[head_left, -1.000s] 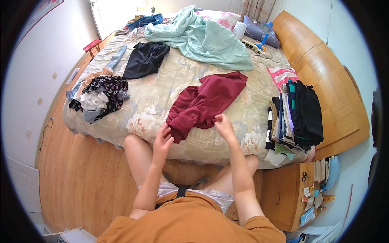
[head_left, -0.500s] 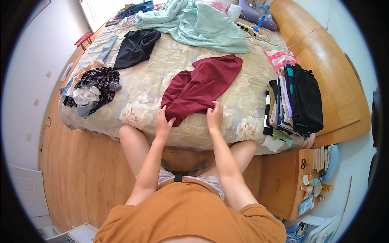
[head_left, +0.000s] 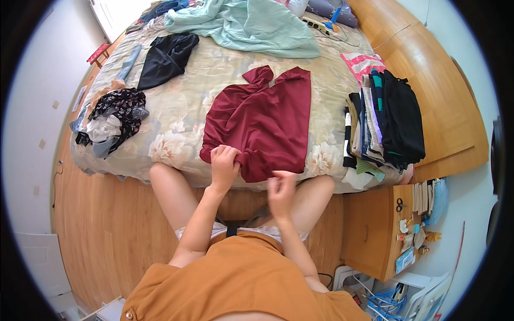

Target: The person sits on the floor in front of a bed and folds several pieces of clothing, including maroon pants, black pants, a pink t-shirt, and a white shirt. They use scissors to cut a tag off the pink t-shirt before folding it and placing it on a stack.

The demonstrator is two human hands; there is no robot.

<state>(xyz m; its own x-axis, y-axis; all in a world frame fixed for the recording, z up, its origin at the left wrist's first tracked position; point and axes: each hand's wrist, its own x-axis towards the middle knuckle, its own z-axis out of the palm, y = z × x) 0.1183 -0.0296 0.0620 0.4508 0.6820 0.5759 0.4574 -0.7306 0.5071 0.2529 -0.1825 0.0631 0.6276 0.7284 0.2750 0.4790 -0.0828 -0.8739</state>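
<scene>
A maroon garment [head_left: 267,120] lies spread over the near part of the bed [head_left: 176,107], with two separate ends at its far side. Its exact kind is hard to make out. My left hand [head_left: 225,166] is closed on the near left edge, fingers curled over the bunched cloth. Close by the near right edge is my right hand [head_left: 282,195], raised in front of the bed and smeared by motion. Its fingers look bent, but I cannot tell whether they touch the cloth.
A stack of folded clothes [head_left: 399,117] stands at the right by the wooden headboard [head_left: 450,96]. Crumpled clothes [head_left: 115,120] and a black garment [head_left: 167,59] lie left. A pale green quilt [head_left: 246,27] covers the far side. A nightstand [head_left: 367,232] is at the lower right.
The maroon garment has been spread wider, its far end now split in two, and its near edge drawn toward me. My right hand has moved back toward me, away from the cloth's side.
</scene>
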